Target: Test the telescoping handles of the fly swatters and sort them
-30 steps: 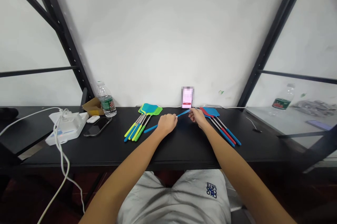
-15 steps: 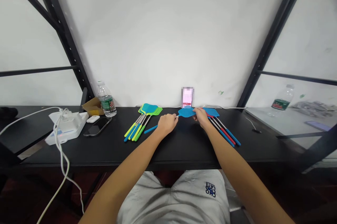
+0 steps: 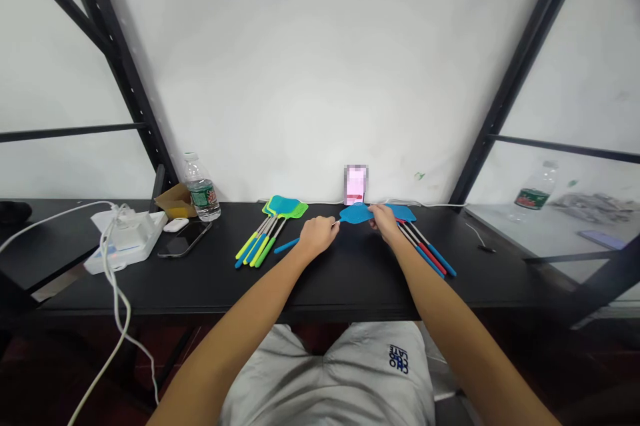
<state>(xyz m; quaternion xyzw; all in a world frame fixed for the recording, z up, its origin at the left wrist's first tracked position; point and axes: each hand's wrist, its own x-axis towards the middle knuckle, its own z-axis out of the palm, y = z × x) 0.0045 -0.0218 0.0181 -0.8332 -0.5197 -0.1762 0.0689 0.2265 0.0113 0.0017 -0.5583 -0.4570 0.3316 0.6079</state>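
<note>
A blue fly swatter (image 3: 355,214) lies across both my hands above the black table. My left hand (image 3: 319,237) is closed around its metal shaft near the head, and the blue handle sticks out to the left. With thumb and fingers, my right hand (image 3: 383,221) pinches the far edge of the mesh head. Left of my hands rests a pile of green, yellow and blue fly swatters (image 3: 285,206), handles toward me. Under and beside my right hand lie several blue and red fly swatters (image 3: 404,213), their heads partly hidden by that hand.
A phone (image 3: 355,185) with a lit screen leans on the wall behind my hands. At the left are a water bottle (image 3: 202,189), a dark phone (image 3: 185,239), a white case (image 3: 177,225), a cardboard box (image 3: 175,201) and a white power strip (image 3: 131,243) with cables.
The blue fly swatter's head has tipped slightly and sits a little lower, showing more of the phone behind. Both hands keep their hold, nearly still.
</note>
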